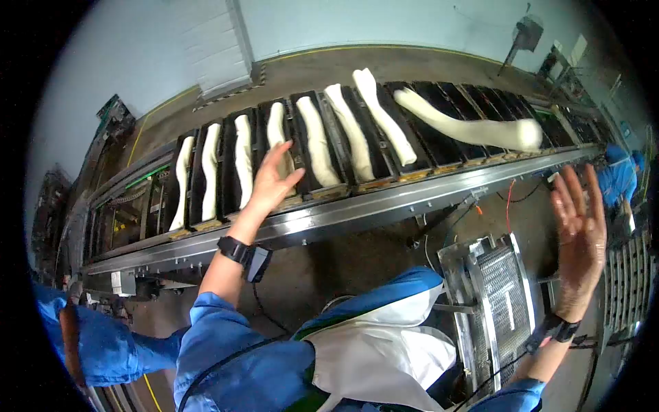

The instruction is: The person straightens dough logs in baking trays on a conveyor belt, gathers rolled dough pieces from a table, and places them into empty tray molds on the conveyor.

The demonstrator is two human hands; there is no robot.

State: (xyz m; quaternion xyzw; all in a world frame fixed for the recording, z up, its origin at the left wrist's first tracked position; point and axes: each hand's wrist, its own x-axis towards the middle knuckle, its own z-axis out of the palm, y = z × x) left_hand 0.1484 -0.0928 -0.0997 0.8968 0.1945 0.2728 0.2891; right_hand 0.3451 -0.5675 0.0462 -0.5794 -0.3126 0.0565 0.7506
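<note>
In the head view, seven pale dough strips (pixel 317 144) lie lengthwise along black pans (pixel 194 172) on a metal conveyor (pixel 364 199); an eighth (pixel 473 129) slants across several more. The left hand (pixel 273 180), fingers spread and unclenched, is over the fourth pan from the left; the right hand (pixel 580 230) is open, near the conveyor's edge.

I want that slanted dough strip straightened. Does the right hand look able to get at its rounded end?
Probably yes: the right hand is open, seemingly empty, and near that end of the dough strip, with only the metal rail apparently between them.
</note>
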